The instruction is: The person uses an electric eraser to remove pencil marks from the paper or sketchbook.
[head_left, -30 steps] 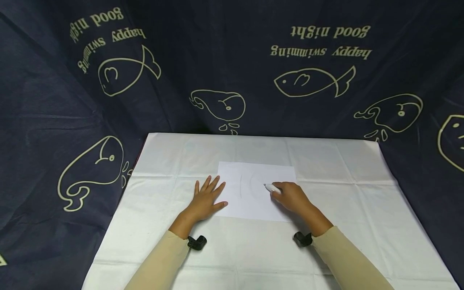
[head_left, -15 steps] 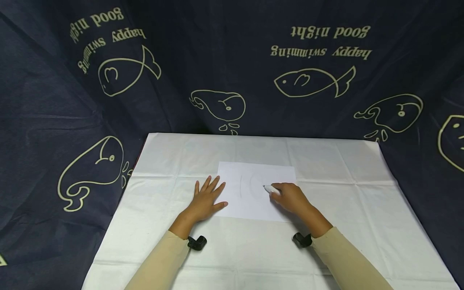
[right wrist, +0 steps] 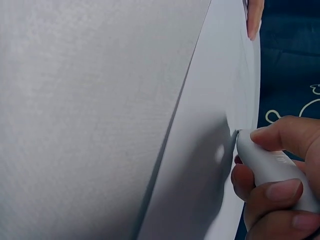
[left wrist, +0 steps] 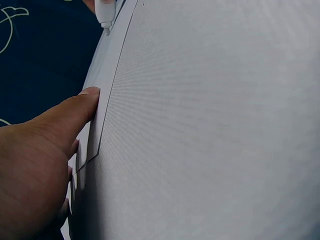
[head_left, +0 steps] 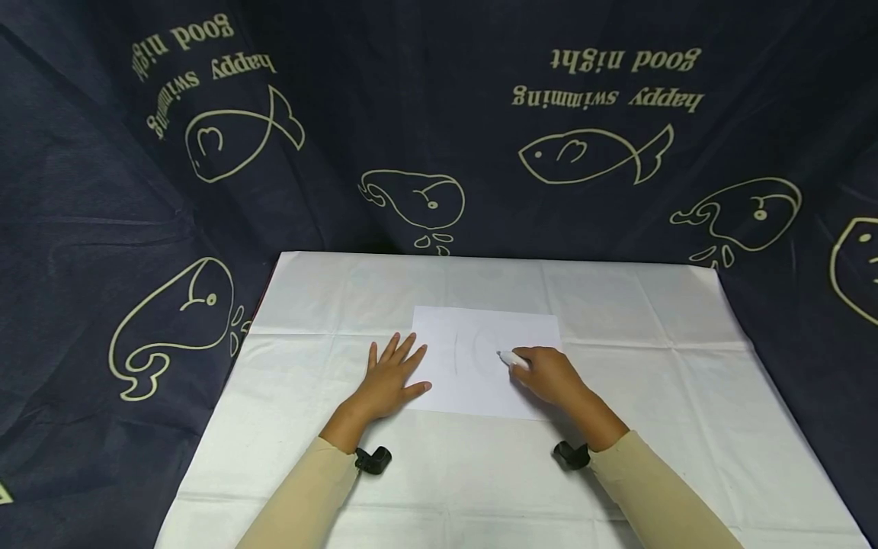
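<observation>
A sheet of white paper [head_left: 480,398] lies on the white cloth, with a faint upright line and a faint curved line on it. My left hand [head_left: 386,383] rests flat on the sheet's left edge, fingers spread. My right hand [head_left: 552,375] grips a thick white correction pen [head_left: 514,357] over the right half of the sheet. In the right wrist view the thumb and curled fingers wrap the wide barrel of the correction pen [right wrist: 272,167], its thin tip right at the paper. The tip of the correction pen [left wrist: 105,12] also shows at the top of the left wrist view.
A creased white cloth [head_left: 357,293] covers the table. Behind and beside it hangs a dark blue curtain [head_left: 480,99] printed with pale fish, whales and lettering. A small black device [head_left: 373,460] sits at the left wrist, and a matching black device [head_left: 571,455] at the right.
My right hand has shifted very slightly left and down with the correction pen in its grip. The left hand and the paper have stayed in place.
</observation>
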